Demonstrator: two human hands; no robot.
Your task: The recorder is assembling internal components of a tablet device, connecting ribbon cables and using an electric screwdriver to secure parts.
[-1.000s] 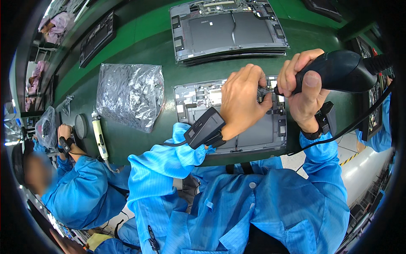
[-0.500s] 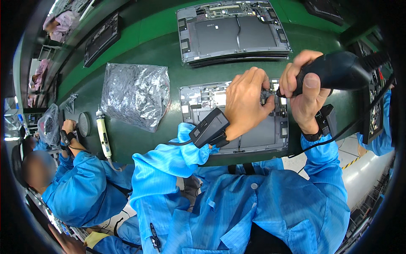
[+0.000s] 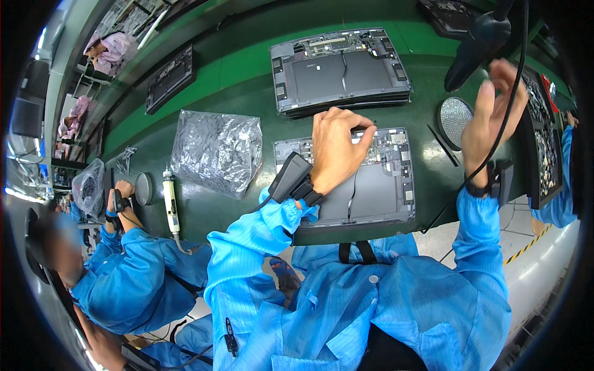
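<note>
**Driver lifted clear, left hand stays on the board**

While the left hand (image 3: 337, 148) keeps its place on the opened laptop base (image 3: 352, 185) at the near edge of the green worktop (image 3: 247, 80), the right hand (image 3: 492, 111) has come away from it. A moment ago both hands met over the upper strip of that base, the right one wrapped around the black electric screwdriver (image 3: 479, 40) with its tip down at the circuit board. Now the right hand is raised well above the worktop's right side, fingers spread and loose, and the screwdriver hangs just above it on its cable, touching the fingertips at most; whether any finger still hooks it I cannot tell.

The left hand's fingers are curled and pressed together on the top edge of the base, fingertips down among the board parts; what they pinch, if anything, is hidden under them. A black wrist unit (image 3: 291, 176) sits on that forearm.

Judging by this, the driving stroke at that spot looks finished and the tool is being let go.

Behind the base lies a second opened laptop (image 3: 340, 68); a crinkled silver bag (image 3: 216, 148) lies to the left, and a round mesh dish (image 3: 455, 120) to the right. At the worktop's left end a co-worker's hand (image 3: 120, 195) rests near a white driver (image 3: 170, 201).
</note>
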